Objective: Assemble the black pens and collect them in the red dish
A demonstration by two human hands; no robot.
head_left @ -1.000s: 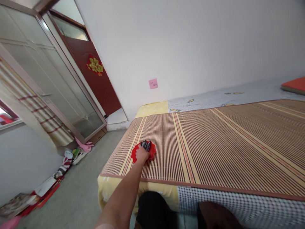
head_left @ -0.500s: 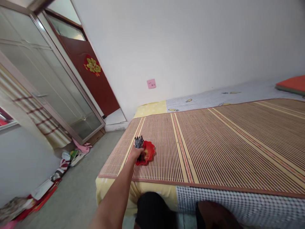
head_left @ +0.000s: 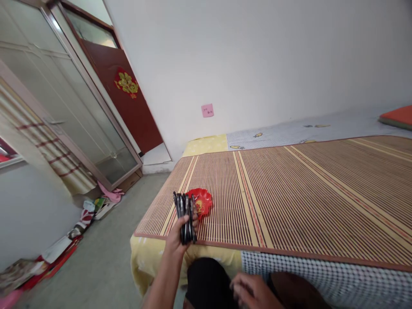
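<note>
My left hand (head_left: 179,234) is closed around a bundle of slim black pens (head_left: 186,219) with shiny clips, held upright over the front edge of the bed. Just behind the bundle, a red scalloped plate (head_left: 204,201) with a gold design lies on the striped bamboo mat (head_left: 219,171); the pens hide part of it. Low in the view, my right hand (head_left: 252,289) is over my legs, its fingers loosely bent and a little apart, with nothing visible in them.
The mat covers a bed with yellow and checked sheets (head_left: 289,259). An orange folded item (head_left: 397,116) lies at the far right. A pink note (head_left: 207,110) is stuck on the wall. Clothes and papers (head_left: 61,249) line the floor at left, near a glass door (head_left: 90,98).
My left hand has lifted the pens off the red plate and drawn them nearer, tilting them toward me. My right hand has come into view at the bottom.
</note>
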